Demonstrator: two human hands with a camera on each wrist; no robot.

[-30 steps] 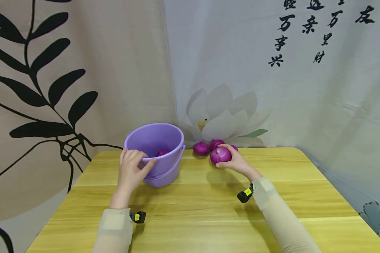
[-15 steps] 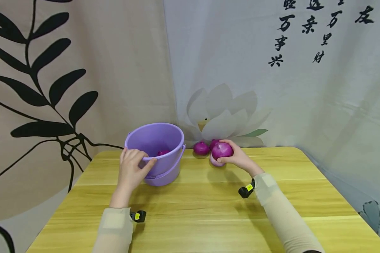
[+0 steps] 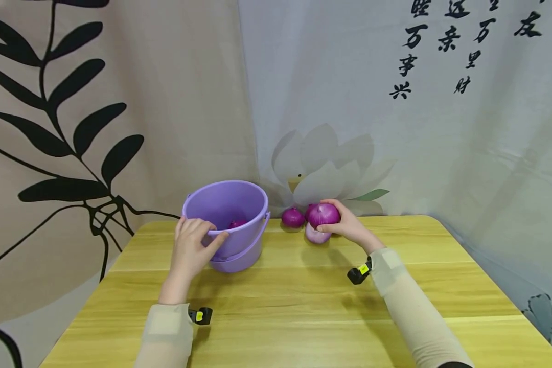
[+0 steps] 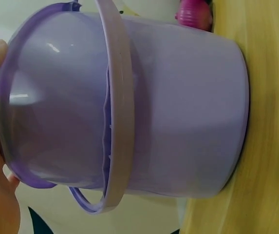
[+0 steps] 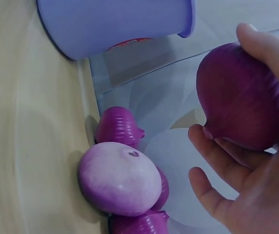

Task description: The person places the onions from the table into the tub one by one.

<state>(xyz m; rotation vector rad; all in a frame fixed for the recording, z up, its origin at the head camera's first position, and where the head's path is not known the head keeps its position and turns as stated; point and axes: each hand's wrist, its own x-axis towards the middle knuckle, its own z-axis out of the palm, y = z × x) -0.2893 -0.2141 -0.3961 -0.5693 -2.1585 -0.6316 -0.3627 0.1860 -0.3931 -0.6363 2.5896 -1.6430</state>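
Note:
My left hand (image 3: 192, 246) grips the near rim of a purple bucket (image 3: 246, 237), thumb outside, on the table's left half. Inside the bucket part of a red onion (image 3: 237, 223) shows. My right hand (image 3: 351, 231) holds another red onion (image 3: 324, 214) between thumb and fingers, raised off the table in the right wrist view. Under it sits a paler onion (image 5: 120, 178), touching a darker onion (image 5: 139, 224) and beside a further onion (image 5: 120, 126). One more onion (image 5: 163, 187) is mostly hidden behind the pale one.
The wooden table (image 3: 276, 317) ends at the back against a printed cloth (image 3: 395, 153). The bucket's handle (image 4: 122, 112) hangs down on its near side. A small black camera (image 3: 359, 274) sits at the right wrist, another camera (image 3: 202, 316) at the left.
My right hand has risen slightly and moved a little right with the red onion, and the paler onion beneath it has come into view. My left hand stays on the rim.

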